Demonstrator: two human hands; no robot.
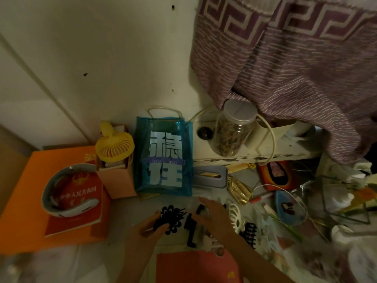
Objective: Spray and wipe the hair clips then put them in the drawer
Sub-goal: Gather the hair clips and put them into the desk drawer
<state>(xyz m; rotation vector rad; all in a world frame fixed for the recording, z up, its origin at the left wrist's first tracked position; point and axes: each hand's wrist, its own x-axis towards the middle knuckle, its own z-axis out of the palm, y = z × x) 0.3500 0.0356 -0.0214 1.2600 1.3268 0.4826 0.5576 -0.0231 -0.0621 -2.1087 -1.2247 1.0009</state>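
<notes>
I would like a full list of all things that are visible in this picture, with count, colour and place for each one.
flower hair clip: 1, black, front centre, pinched by left hand
claw hair clip: 1, black, right of the right hand
fan-shaped hair clip: 1, white, beside the right hand
bag: 1, blue see-through with white characters, centre, against the wall
handheld fan: 1, yellow, in a small box left of the bag
neck device: 1, white-grey, on the red book
red book: 1, on the orange box at left
jar: 1, clear, on the white ledge
curtain: 1, purple patterned, top right
left hand: 1, holds the flower clip
right hand: 1, fingers relaxed, over the clips
</notes>
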